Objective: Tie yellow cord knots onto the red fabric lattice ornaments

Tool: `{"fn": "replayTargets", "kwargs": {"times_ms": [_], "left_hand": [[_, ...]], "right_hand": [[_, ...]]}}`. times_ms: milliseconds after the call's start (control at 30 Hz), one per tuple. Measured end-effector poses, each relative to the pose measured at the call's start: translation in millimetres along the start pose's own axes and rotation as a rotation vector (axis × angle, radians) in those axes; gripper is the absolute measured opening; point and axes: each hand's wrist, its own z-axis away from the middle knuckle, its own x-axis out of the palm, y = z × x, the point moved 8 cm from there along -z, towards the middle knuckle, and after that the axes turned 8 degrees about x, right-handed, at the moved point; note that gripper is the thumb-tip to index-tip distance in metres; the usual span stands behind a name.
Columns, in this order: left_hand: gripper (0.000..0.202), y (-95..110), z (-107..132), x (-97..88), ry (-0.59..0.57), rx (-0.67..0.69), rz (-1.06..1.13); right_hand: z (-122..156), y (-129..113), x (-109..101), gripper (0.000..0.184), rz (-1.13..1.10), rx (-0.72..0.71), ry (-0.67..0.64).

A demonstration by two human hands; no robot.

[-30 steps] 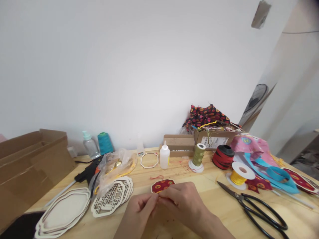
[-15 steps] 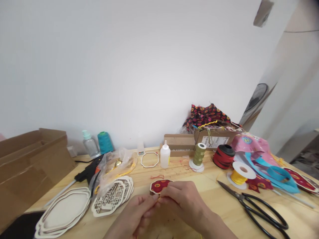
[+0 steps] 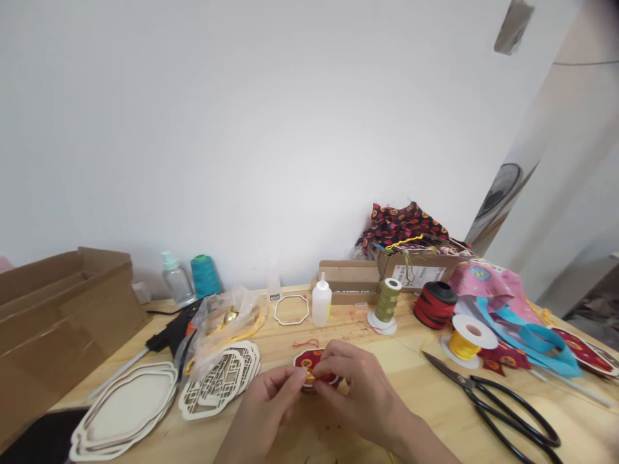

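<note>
My left hand and my right hand meet at the front middle of the table. Their fingertips pinch a short bit of yellow cord from both sides. Just behind the fingers lies a red patterned fabric piece with a pale scalloped rim, partly covered by the hands. How the cord runs between the fingers is too small to make out. A loose red thread rests beyond the fabric piece.
Left stand pale wooden frames, lattice panels, a black glue gun and a cardboard box. A squeeze bottle is straight ahead. On the right are scissors, a yellow cord spool and a red thread cone.
Both hands have risen slightly and moved forward over the red fabric piece. My right fingers have arched up, and the yellow cord between the fingertips shows more plainly.
</note>
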Motion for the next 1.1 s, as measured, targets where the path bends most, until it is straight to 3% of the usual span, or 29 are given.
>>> {"fn": "replayTargets", "kwargs": {"times_ms": [200,400,667,867,1033,1100], "left_hand": [[0.022,20,0,3.0,0.004,0.127,-0.143],[0.023,24,4,5.4,-0.046,0.152,-0.183],[0.025,33,7,11.4,-0.096,0.254,-0.281],[0.025,28,7,12.2,-0.067,0.242,-0.333],[0.024,26,7,8.5,0.011,0.151,-0.259],[0.023,24,5,5.5,0.026,0.127,-0.196]], "right_hand": [[-2,2,3,0.016,-0.193,0.108,-0.057],[-2,9,6,0.021,-0.561,0.200,-0.094],[-1,22,14,0.015,-0.766,0.354,-0.087],[-1,21,8,0.013,-0.660,0.407,0.051],[3,30,12,0.006,-1.102,0.483,0.004],[3,32,9,0.007,-1.184,0.465,-0.015]]}}
